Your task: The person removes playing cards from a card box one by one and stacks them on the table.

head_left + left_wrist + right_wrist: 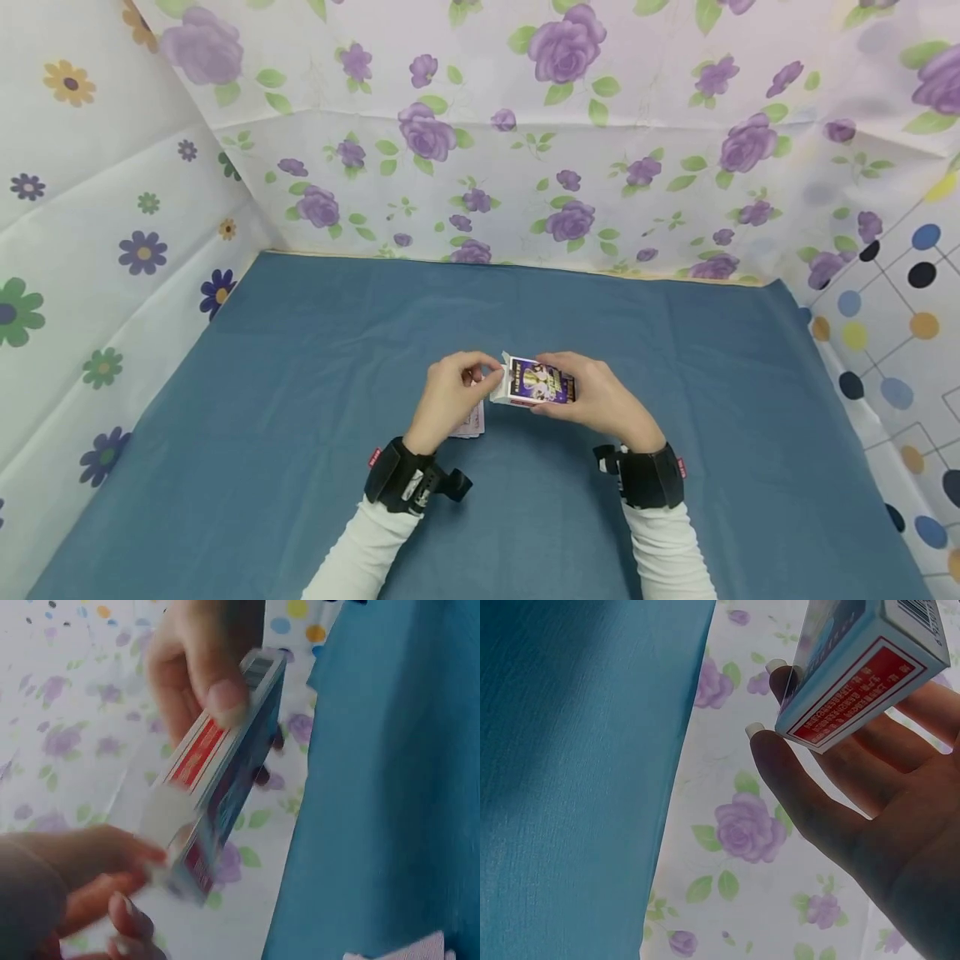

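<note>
A small playing-card box (542, 382), purple and gold on its front with white edges, is held over the blue cloth. My right hand (600, 400) grips its right end, thumb on one narrow side and fingers on the other. The box's left end has its white flaps (506, 360) standing out. There my left hand (455, 392) pinches at the end flap with thumb and index finger; this end is blurred in the left wrist view. Below and partly behind the left hand lies a stack of pinkish cards (471, 423). In the right wrist view the box (862, 697) shows a red panel.
A blue cloth (300, 467) covers the table. Flower-printed sheets (480, 158) rise along its back edge and left side, and a dotted sheet (892, 392) stands on the right. Black camera straps (651, 477) wrap both wrists.
</note>
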`<state>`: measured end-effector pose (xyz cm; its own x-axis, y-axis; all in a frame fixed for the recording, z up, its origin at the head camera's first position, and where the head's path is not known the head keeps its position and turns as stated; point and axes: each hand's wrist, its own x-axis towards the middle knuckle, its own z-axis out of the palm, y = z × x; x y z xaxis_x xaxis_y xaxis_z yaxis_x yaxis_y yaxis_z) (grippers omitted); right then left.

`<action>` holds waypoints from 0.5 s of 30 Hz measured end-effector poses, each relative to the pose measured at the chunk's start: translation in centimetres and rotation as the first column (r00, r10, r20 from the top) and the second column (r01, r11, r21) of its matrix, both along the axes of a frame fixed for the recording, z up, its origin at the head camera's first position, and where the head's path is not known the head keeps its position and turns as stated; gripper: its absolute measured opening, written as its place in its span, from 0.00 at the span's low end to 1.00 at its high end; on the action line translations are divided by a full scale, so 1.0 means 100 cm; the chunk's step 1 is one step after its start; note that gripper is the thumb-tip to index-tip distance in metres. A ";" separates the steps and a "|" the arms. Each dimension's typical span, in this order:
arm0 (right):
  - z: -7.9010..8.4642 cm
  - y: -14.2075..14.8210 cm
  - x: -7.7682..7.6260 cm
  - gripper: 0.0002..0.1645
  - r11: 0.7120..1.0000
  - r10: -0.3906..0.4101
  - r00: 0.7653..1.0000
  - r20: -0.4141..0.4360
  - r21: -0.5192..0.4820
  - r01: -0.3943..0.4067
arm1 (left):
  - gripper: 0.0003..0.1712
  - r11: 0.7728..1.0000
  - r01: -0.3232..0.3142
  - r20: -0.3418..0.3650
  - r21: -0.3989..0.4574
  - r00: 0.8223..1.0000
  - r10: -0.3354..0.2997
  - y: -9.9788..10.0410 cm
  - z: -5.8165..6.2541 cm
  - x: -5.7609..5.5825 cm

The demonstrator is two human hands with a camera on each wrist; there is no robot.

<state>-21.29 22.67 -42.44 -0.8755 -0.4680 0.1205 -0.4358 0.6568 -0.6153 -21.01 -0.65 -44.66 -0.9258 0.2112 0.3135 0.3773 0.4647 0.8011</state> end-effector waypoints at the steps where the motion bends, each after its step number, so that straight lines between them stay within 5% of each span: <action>1: 0.000 0.000 0.000 0.38 1.000 0.002 1.000 0.000 0.001 -0.002 | 0.10 1.000 -0.005 0.017 -0.011 1.000 0.005 0.003 0.002 0.001; 5: -0.001 -0.002 0.002 0.39 1.000 0.014 1.000 -0.004 0.000 -0.014 | 0.07 0.995 -0.034 0.135 -0.093 0.990 0.046 0.012 0.010 0.007; 8: 0.000 -0.003 0.003 0.39 1.000 0.013 1.000 -0.019 -0.006 -0.013 | 0.08 0.991 0.001 0.222 -0.134 0.975 0.029 0.013 0.011 0.008; 11: 0.002 -0.003 0.004 0.38 1.000 0.010 0.999 -0.038 -0.016 -0.011 | 0.09 0.994 0.069 0.316 -0.087 0.948 -0.038 0.012 0.011 0.005; 15: 0.004 -0.004 0.004 0.38 1.000 0.005 0.998 -0.058 -0.017 -0.006 | 0.09 0.994 0.097 0.443 0.050 0.890 -0.109 0.008 0.013 0.000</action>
